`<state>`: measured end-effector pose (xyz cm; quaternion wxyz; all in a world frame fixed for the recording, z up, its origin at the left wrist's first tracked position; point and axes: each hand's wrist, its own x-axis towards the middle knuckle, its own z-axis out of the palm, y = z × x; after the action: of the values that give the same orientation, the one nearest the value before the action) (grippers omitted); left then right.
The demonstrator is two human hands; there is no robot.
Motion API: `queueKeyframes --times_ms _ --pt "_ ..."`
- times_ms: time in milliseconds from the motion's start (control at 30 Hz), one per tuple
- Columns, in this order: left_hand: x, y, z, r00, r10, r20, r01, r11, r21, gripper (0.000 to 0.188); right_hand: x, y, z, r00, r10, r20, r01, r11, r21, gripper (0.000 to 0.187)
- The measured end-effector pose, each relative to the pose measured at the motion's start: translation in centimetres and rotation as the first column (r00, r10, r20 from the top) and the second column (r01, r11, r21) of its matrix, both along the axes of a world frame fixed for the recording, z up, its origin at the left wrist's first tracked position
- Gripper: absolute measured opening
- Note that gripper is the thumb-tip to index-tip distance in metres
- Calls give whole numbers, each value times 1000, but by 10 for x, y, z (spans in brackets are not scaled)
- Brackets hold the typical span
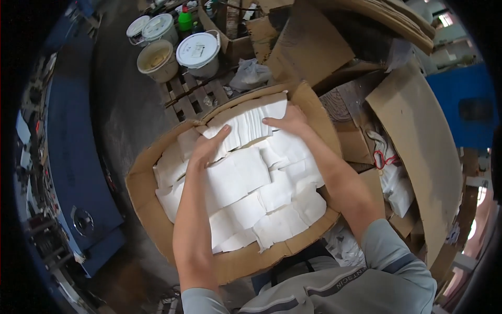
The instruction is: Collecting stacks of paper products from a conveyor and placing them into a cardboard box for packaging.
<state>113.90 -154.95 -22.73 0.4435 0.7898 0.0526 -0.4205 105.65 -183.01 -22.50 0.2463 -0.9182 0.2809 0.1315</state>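
Observation:
A large open cardboard box (151, 220) stands right before me, filled with white flat sheets (238, 175) that overlap in rows. Near its far wall, a stack of white sheets (246, 125) stands on edge, fanned side by side. My left hand (209, 146) presses the left end of this stack, thumb on top. At the right end, my right hand (290, 121) grips it, its thumb pointing inward and its other fingers partly hidden behind the sheets. Whether the sheets are paper or cloth I cannot tell.
Several buckets (197, 55) and a green bottle (185, 20) stand on a wooden pallet (188, 94) beyond the box. A blue machine (78, 157) runs along the left. Cardboard pieces (314, 42) lean at the far right, and a tall cardboard panel (423, 141) rises on the right.

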Motion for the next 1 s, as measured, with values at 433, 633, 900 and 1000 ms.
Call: queueKeyframes --times_ms 433,633,900,1000 --pt "-13 -32 5 949 -58 311 77 996 -48 110 -16 38 11 975 -39 218 51 997 -50 98" --pt "-17 62 39 895 113 432 -101 994 -52 93 -60 108 74 782 230 579 -310 950 42 72" --pt "-121 181 8 857 452 246 -447 891 -82 65 -137 155 91 839 202 505 -372 890 263 54" --pt "-159 148 -28 908 291 303 -285 956 -65 73 -164 158 76 867 207 454 -368 879 302 52"
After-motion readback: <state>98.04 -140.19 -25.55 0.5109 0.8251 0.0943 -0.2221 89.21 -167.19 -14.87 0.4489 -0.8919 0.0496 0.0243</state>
